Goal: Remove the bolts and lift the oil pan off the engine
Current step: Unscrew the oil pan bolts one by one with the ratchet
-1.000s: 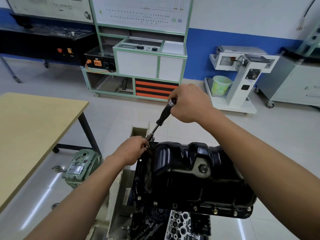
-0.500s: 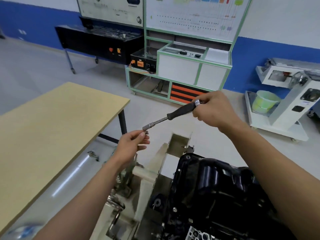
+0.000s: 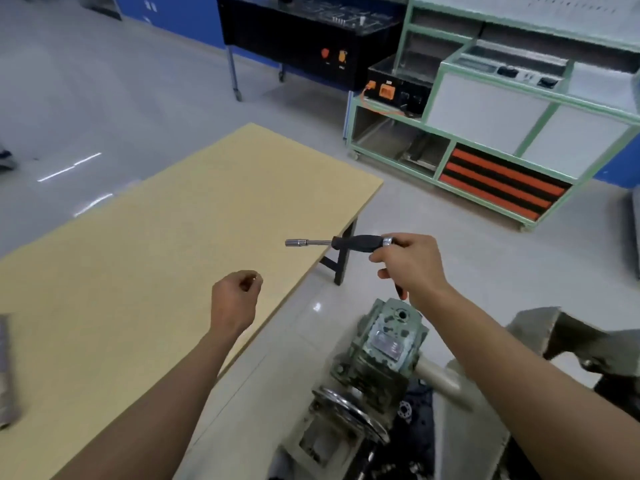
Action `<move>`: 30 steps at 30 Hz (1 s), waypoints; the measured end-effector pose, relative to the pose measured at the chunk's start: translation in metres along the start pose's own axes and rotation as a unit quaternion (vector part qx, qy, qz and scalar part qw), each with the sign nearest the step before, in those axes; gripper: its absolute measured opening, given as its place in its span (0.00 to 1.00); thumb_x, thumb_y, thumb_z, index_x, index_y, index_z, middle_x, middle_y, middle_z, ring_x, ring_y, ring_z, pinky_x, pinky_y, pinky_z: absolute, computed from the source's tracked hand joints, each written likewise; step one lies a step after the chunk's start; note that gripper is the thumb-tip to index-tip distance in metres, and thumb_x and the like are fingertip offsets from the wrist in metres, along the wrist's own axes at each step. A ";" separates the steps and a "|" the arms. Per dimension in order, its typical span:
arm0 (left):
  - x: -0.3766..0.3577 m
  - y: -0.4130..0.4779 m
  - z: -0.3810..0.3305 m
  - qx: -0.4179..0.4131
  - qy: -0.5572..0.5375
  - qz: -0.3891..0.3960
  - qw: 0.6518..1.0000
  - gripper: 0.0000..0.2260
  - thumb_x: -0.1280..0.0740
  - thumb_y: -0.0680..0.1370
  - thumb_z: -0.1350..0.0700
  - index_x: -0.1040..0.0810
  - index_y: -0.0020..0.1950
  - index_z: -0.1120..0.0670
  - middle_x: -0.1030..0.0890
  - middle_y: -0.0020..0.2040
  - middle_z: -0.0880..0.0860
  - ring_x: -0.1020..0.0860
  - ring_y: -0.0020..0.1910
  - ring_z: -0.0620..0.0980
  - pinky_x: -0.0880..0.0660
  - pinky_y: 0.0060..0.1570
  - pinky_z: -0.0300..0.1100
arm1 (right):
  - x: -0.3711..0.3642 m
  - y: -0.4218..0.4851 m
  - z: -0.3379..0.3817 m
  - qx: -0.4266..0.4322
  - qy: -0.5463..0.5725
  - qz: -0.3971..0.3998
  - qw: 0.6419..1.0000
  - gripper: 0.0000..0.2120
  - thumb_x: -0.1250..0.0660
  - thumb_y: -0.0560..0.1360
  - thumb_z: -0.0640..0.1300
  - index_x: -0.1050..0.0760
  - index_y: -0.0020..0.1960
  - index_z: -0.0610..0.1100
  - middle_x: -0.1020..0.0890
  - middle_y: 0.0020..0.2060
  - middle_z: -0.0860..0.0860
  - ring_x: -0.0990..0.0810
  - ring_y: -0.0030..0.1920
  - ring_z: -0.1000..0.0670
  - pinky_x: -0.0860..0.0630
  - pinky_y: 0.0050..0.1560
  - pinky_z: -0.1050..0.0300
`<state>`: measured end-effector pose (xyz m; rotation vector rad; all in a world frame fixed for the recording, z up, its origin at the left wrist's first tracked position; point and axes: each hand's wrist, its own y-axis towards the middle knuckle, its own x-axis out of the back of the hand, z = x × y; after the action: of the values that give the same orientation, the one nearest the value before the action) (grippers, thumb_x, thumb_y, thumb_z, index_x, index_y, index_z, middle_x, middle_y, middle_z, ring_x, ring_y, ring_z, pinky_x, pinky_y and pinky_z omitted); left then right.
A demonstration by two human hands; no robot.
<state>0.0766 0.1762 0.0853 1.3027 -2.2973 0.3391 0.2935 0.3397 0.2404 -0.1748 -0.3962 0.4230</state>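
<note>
On my feed, both bare forearms reach in from the bottom edge. Between them, lowest in view, sits a green gearbox (image 3: pixel 384 344) with a pale shaft (image 3: pixel 440 379) running off it to the right. At the lower right edge, behind my right forearm, I see a dark shape (image 3: pixel 616 393). It may be the pan, but it is blurred and cut off, so I cannot tell.

My left hand (image 3: pixel 235 299) hangs over the near edge of the table (image 3: pixel 138 244), with its fingers curled in and the tips pinching a shiny bit (image 3: pixel 254 278) too small to identify. My right hand (image 3: pixel 412 268) is a little further out, over the floor (image 3: pixel 104 98) just beside the table's corner. Its fingers are wrapped round the end of a driver (image 3: pixel 353 243). The black grip and thin steel shank lie about level and point left, and the socket (image 3: pixel 293 242) at the tip hangs over the tabletop, well apart from the left hand.

A grey thing (image 3: pixel 5 368) lies on the table at the left edge, cut off by the frame.

Further out, on the right, a green-framed cabinet (image 3: pixel 485 109) stands on the pale floor, with orange and black drawers (image 3: pixel 498 181) low in it. To its left and beyond is a black console (image 3: pixel 304 39) on legs, and behind that a blue wall (image 3: pixel 180 12).
</note>
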 end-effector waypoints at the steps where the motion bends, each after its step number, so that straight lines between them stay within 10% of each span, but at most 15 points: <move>1: 0.007 0.010 0.019 0.011 0.013 -0.003 1.000 0.05 0.29 0.80 0.60 0.14 0.51 0.58 0.18 0.39 0.45 0.19 0.42 0.48 0.29 0.43 0.32 | -0.020 0.005 -0.003 -0.006 -0.002 0.001 1.000 0.10 0.27 0.68 0.34 0.16 0.36 0.49 0.15 0.35 0.47 0.19 0.30 0.50 0.23 0.31 0.56; 9: 0.022 0.062 0.126 0.066 0.082 0.042 0.994 0.05 0.27 0.76 0.65 0.14 0.50 0.61 0.13 0.46 0.57 0.17 0.45 0.55 0.22 0.52 0.44 | -0.129 0.024 -0.031 -0.048 -0.052 0.051 0.996 0.11 0.28 0.68 0.35 0.16 0.35 0.51 0.18 0.29 0.52 0.20 0.30 0.50 0.36 0.21 0.64; 19: 0.031 0.063 0.125 0.108 0.100 0.096 0.984 0.18 0.29 0.74 0.68 0.19 0.64 0.59 0.19 0.50 0.57 0.20 0.47 0.58 0.22 0.52 0.48 | -0.130 0.020 -0.024 -0.027 -0.095 0.067 0.993 0.11 0.28 0.68 0.35 0.15 0.36 0.51 0.16 0.36 0.44 0.21 0.32 0.48 0.22 0.39 0.49; 25: 0.032 0.045 -0.042 -0.006 -0.041 0.079 0.996 0.17 0.31 0.77 0.65 0.21 0.64 0.52 0.18 0.54 0.49 0.21 0.44 0.40 0.25 0.41 0.35 | -0.039 -0.009 0.027 0.041 -0.182 0.099 0.977 0.12 0.28 0.69 0.34 0.16 0.40 0.52 0.20 0.27 0.53 0.21 0.28 0.52 0.29 0.27 0.61; 30: -0.014 -0.036 -0.250 -0.263 -0.096 0.427 0.860 0.19 0.29 0.77 0.55 0.24 0.65 0.38 0.18 0.59 0.41 0.23 0.61 0.36 0.23 0.53 0.34 | 0.111 -0.060 0.078 0.102 -0.287 0.067 0.950 0.11 0.25 0.69 0.36 0.14 0.44 0.52 0.16 0.33 0.47 0.21 0.29 0.53 0.22 0.32 0.55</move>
<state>0.1833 0.2768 0.2916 0.0011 -2.7417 -0.1641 0.3766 0.3398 0.3636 0.1315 -0.9116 0.6459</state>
